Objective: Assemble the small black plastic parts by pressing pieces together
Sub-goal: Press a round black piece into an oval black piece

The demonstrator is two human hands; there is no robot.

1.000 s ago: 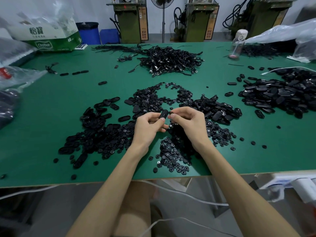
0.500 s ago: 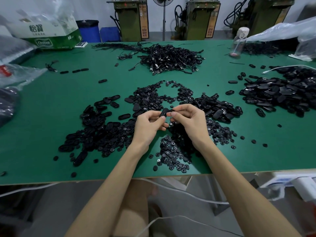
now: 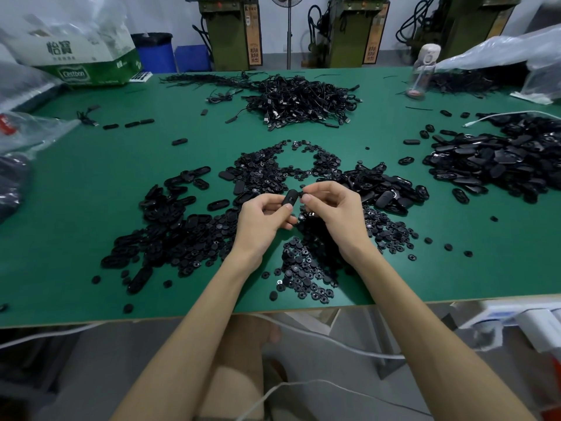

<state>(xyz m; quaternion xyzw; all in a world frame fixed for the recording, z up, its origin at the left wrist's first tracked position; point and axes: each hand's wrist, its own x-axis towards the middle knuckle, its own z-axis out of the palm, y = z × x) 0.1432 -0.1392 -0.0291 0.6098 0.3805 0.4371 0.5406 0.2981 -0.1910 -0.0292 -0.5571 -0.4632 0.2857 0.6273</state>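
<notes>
In the centre of the frame, just above the table [image 3: 91,226], the left hand [image 3: 264,220] pinches a black oval [image 3: 290,198] between the thumb and curled fingers, so that its upper end stands free. The right hand [image 3: 334,212] meets that end. Its thumb and forefinger are closed together on a small part [image 3: 301,194]. This part is almost hidden by the fingertips, so I can only suppose it is one of the round discs [image 3: 303,268] from the heap under the wrists, lower centre.

The step in hand, as I judge it, is to seat the small part in the oval and press until it locks. To do it well, the left hand should hold the oval steady and support it from behind, exactly under the place where the pressure comes. Otherwise the thin piece may bend or slip out. The right hand should first lay the part flat, not tilted, and then push straight with the pad of the thumb, because a skew push may jam one edge. A flush surface would tell that it is seated.

More ovals [image 3: 170,220] lie at centre left, and a pile [image 3: 501,159] of black parts is at the right edge. A heap of cables [image 3: 297,98] is at upper centre.
</notes>
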